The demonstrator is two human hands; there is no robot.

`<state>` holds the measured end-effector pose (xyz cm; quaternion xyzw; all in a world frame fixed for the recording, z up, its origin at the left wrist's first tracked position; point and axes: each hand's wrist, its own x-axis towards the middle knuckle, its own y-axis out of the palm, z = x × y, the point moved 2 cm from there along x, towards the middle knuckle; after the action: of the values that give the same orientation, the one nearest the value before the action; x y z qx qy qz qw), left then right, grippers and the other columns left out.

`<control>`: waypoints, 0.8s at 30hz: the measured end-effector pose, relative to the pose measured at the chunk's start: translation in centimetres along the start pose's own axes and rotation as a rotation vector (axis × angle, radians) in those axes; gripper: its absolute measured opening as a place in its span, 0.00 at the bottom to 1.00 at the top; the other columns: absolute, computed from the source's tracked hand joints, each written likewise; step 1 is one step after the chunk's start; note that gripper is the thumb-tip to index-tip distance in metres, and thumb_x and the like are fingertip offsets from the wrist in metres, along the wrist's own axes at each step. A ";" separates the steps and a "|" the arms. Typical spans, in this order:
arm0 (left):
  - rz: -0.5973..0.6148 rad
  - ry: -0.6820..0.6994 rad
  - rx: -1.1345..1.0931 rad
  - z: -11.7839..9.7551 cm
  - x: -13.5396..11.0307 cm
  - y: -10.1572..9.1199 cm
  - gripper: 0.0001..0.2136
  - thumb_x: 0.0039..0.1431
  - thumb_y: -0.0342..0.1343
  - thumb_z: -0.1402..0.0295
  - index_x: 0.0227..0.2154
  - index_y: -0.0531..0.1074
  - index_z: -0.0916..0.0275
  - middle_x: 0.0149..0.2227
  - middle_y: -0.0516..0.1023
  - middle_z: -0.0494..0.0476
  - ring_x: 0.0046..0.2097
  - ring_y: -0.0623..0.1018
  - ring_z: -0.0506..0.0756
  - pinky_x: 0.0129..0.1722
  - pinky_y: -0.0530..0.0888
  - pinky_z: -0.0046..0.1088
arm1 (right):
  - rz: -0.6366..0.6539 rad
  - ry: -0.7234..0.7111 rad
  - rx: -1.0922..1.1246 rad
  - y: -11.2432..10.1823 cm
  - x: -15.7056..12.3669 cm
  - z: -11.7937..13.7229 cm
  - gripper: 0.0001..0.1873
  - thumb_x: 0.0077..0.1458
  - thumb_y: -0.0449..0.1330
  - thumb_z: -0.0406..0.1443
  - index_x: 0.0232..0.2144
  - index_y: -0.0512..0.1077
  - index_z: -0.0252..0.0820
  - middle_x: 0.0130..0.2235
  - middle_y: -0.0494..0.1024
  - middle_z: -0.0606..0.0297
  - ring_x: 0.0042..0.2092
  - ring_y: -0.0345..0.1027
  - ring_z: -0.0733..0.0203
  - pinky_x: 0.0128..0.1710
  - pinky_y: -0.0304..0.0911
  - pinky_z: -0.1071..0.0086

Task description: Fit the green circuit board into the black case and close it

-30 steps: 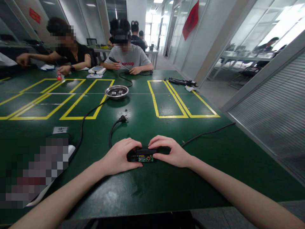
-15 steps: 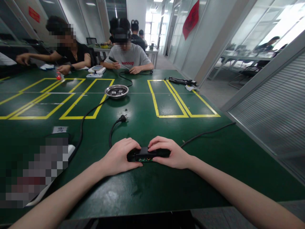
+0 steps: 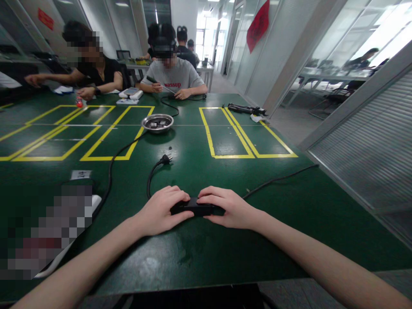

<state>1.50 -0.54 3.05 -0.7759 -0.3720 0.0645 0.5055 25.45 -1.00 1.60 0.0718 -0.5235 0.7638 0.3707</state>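
Observation:
A small black box-shaped device (image 3: 195,207) lies on the green table (image 3: 199,244) close in front of me. My left hand (image 3: 162,211) grips its left end with fingers curled over the top. My right hand (image 3: 227,207) presses on its right end, fingers closed over it. Only the black casing shows between the hands. A black cable with a plug (image 3: 166,160) runs from the device's left side up the table, and another black cable (image 3: 280,178) leads off to the right.
A metal bowl (image 3: 157,123) with small parts sits mid-table among yellow taped rectangles (image 3: 231,133). A white object (image 3: 93,201) and a paper label (image 3: 81,174) lie at left. Two people (image 3: 172,75) work at the far edge. A black tool (image 3: 246,110) lies far right.
The green circuit board seen in the device's open side a second ago is now covered; my hands have drawn together and closed the black casing over it.

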 end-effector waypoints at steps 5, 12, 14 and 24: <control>-0.027 0.042 0.107 -0.4 0.1 0.2 0.12 0.68 0.60 0.58 0.43 0.74 0.63 0.37 0.79 0.56 0.38 0.78 0.58 0.39 0.70 0.35 | -0.044 -0.009 -0.122 0.5 0.0 0.5 0.15 0.64 0.60 0.32 0.53 0.70 0.41 0.45 0.81 0.55 0.44 0.78 0.55 0.43 0.74 0.64; -0.082 0.123 0.207 -0.6 0.3 0.3 0.13 0.72 0.57 0.57 0.44 0.76 0.63 0.37 0.81 0.57 0.39 0.78 0.58 0.40 0.68 0.35 | 0.004 0.049 -0.209 0.3 0.1 0.7 0.13 0.69 0.58 0.38 0.53 0.70 0.39 0.42 0.82 0.55 0.41 0.78 0.54 0.40 0.71 0.63; -0.070 0.120 0.192 -0.7 0.3 0.3 0.14 0.72 0.56 0.56 0.43 0.77 0.63 0.37 0.82 0.57 0.39 0.78 0.58 0.39 0.68 0.35 | 0.010 0.039 -0.219 0.3 0.1 0.7 0.14 0.70 0.57 0.39 0.53 0.71 0.38 0.42 0.82 0.55 0.41 0.78 0.54 0.41 0.71 0.63; -0.027 0.111 0.192 -1.4 0.3 0.7 0.20 0.73 0.52 0.53 0.49 0.75 0.66 0.42 0.83 0.61 0.42 0.79 0.60 0.41 0.71 0.38 | -0.052 -0.119 -0.239 0.2 0.6 1.2 0.10 0.70 0.56 0.38 0.47 0.73 0.38 0.44 0.82 0.53 0.48 0.76 0.53 0.48 0.75 0.59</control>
<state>2.76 -1.56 3.19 -0.7212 -0.3460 0.0497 0.5980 24.58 -1.73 2.30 0.0858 -0.6296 0.6807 0.3647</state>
